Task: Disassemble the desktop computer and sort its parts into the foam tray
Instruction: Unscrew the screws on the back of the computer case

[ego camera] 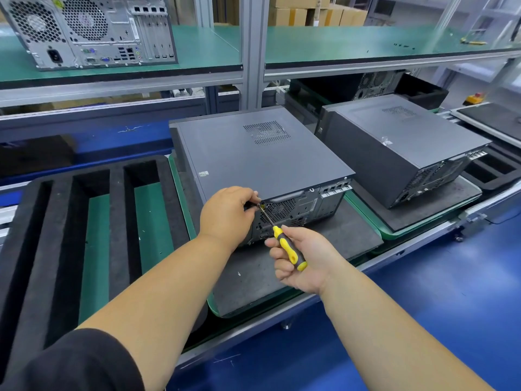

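A dark grey desktop computer (253, 156) lies on its side on a grey mat (282, 266), its rear panel toward me. My right hand (304, 258) grips a yellow and black screwdriver (289, 249), its metal shaft angled up to the case's rear upper left corner. My left hand (228, 213) is at that same corner, fingers curled and pinching around the screwdriver tip. The black foam tray (62, 221) with long slots lies to the left of the computer.
A second dark computer (400, 145) lies on another mat to the right, with another foam tray (496, 173) beyond it. A silver tower (90, 29) stands on the green upper shelf (352, 43). Blue floor (423, 306) runs along the conveyor's near edge.
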Available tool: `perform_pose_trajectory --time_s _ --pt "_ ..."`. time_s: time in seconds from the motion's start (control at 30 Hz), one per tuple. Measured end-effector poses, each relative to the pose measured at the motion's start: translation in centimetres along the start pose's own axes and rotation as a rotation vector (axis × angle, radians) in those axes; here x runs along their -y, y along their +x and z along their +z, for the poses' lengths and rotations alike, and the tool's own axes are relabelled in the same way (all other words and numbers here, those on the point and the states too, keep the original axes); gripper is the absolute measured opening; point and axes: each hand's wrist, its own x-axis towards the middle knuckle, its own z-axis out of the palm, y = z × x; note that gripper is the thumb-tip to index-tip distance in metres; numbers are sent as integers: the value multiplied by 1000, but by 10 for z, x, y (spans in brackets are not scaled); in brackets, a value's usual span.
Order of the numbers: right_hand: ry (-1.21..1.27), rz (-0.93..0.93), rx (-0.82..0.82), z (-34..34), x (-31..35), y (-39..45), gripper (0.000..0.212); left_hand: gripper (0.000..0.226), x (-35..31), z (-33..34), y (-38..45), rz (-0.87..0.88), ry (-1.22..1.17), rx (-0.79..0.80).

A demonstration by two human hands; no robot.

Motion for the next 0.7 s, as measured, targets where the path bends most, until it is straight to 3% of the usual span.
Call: perform_pose_trajectory --time_s 0.07,0.17,0.23,0.37,0.43,0.53,0.63,0.7 --pt "15 22 37 -3 -1 2 40 13 0 0 0 0 -5 2" --pt "-126 -43 -58 3 -2 5 42 13 -1 -1 0 -5 -11 3" --pt "-508 -176 -233 9 -2 5 43 13 -1 -1 0 -11 -17 3" --pt "-1723 -578 -746 15 -13 6 31 12 -1 0 0 -10 -17 0" --pt "-1865 -667 -823 18 -19 7 28 11 -1 1 -1 -11 -14 -6" --pt "-1606 -627 -677 12 -11 8 26 12 0 0 0 4 -16 -12" --pt "-775 -310 -346 8 5 1 36 12 0 0 0 9 -20 -10" --pt "-350 -114 -117 4 8 -3 38 12 0 0 0 10 -19 -13"
